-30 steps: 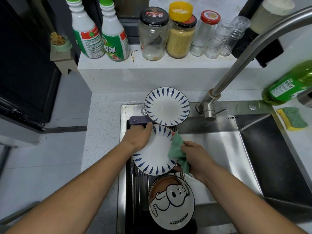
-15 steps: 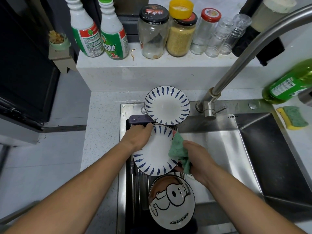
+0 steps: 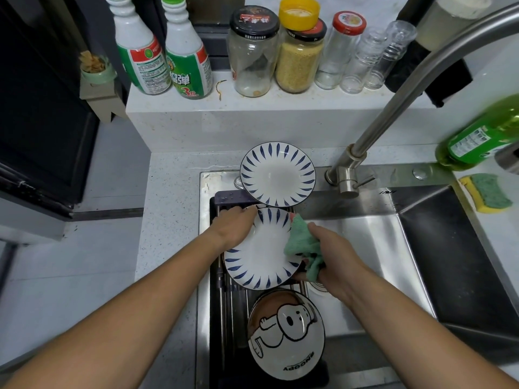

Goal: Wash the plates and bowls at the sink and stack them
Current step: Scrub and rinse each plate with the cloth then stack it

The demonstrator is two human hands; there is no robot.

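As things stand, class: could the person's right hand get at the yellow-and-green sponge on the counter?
Probably not at once: the right hand is gripping the green cloth against the plate. The path across the sink to the sponge looks open.

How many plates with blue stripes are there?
2. One blue-striped plate sits on the sink's back edge; the other plate is held by the left hand and wiped with a green cloth. None look hidden.
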